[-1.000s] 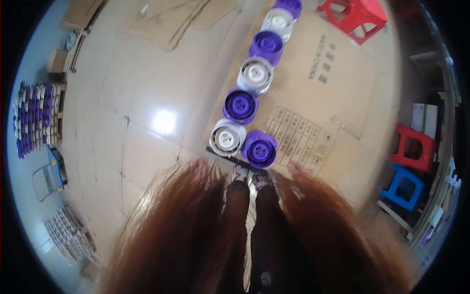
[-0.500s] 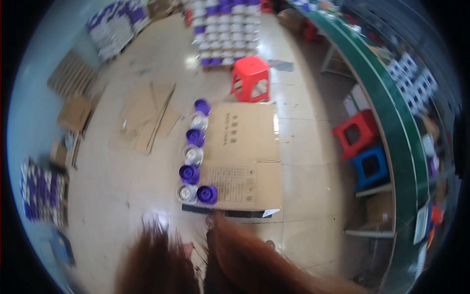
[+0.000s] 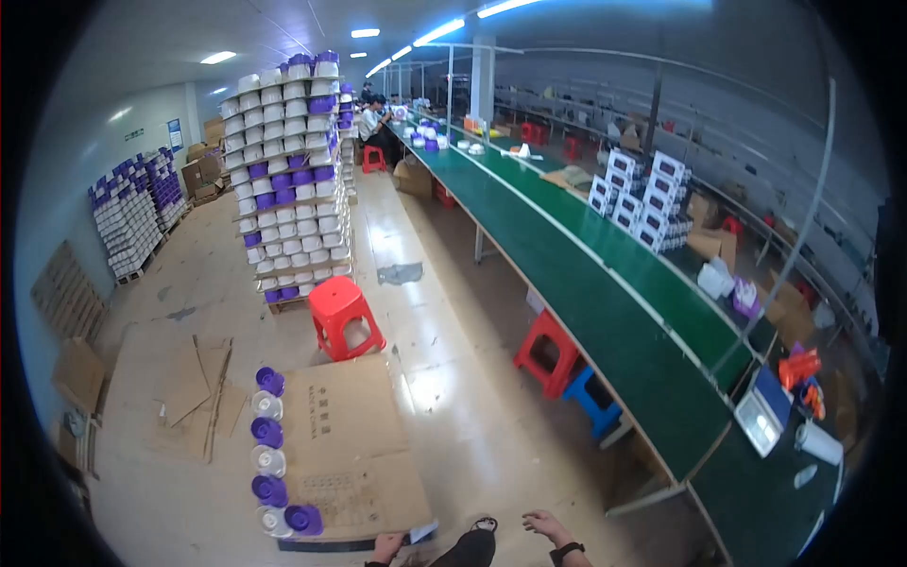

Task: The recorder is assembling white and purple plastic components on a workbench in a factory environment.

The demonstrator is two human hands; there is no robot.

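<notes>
My left hand [image 3: 386,545] is at the lower edge, beside the near edge of a flat cardboard sheet [image 3: 354,416]; its fingers are too small and partly hidden to read. To its right, my right hand [image 3: 542,524] hovers over the floor, fingers spread and holding nothing, a dark band on the wrist. Along the sheet's left edge stand several plastic tubs, purple and white by turns, among them a purple tub [image 3: 268,489] and a white tub [image 3: 269,460]. One more purple tub [image 3: 303,519] sits at the near corner. A black strip [image 3: 321,545] shows beneath the sheet.
Beyond the sheet stand a red stool [image 3: 346,312] and a tall layered stack of tubs [image 3: 283,189]. A long green workbench [image 3: 567,283] runs along the right, with red and blue stools under it. Loose cardboard [image 3: 194,397] lies left. People sit far off.
My view has lifted and swung right, so the sheet and tubs now sit lower left and the workbench shows in full. Hair that covered the lower edge is gone; both hands now show.
</notes>
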